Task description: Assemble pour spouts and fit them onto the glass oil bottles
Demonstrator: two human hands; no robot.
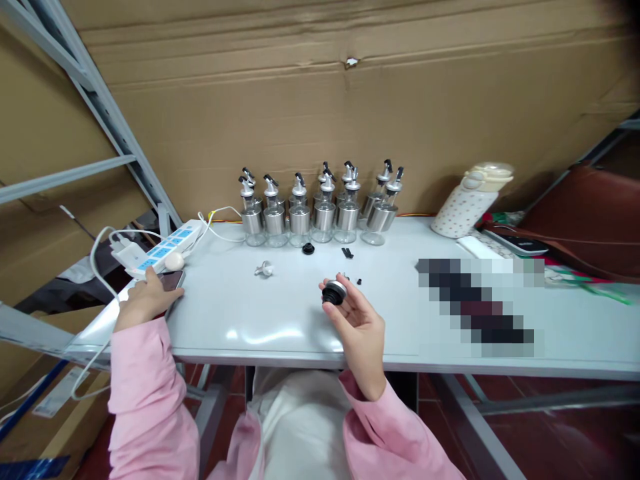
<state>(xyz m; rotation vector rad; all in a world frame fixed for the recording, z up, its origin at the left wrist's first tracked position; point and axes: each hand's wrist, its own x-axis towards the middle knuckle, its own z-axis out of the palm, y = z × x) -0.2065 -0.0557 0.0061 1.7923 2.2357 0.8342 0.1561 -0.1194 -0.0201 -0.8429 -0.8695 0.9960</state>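
Cardboard (280, 107) stands behind a pale counter (215, 327), with grey metal framing (100, 100) at the left. Along the back of the counter, bottles (300, 220) with steel bands and black-tipped spouts stand upright in two close rows, the rear ones partly hidden. A white flask (463, 203) and a brown bag (590, 223) are off to the right; a power strip (173, 243) lies along the left edge.

The right hand (356, 313) is raised over the front half of the counter, its thumb and fingers closed round a stopper (333, 293), black and ribbed with a silver rim. The stopper is tilted, black end turned down and toward the person, silver side up and toward the palm. The left hand (147, 293) is well apart, palm down over a phone (173, 280) beside the power strip, thumb spread from the other fingers; whether it grips the phone or only rests there, I cannot tell.

Between the hands, a loose silver spout (265, 269) lies on its side, long axis running roughly left to right, narrow end to the left. It is left of the stopper and slightly farther back; the right hand is the nearer one. A black cap (309, 249) sits just in front of the bottles, and small black pieces (347, 253) lie beyond the right hand.
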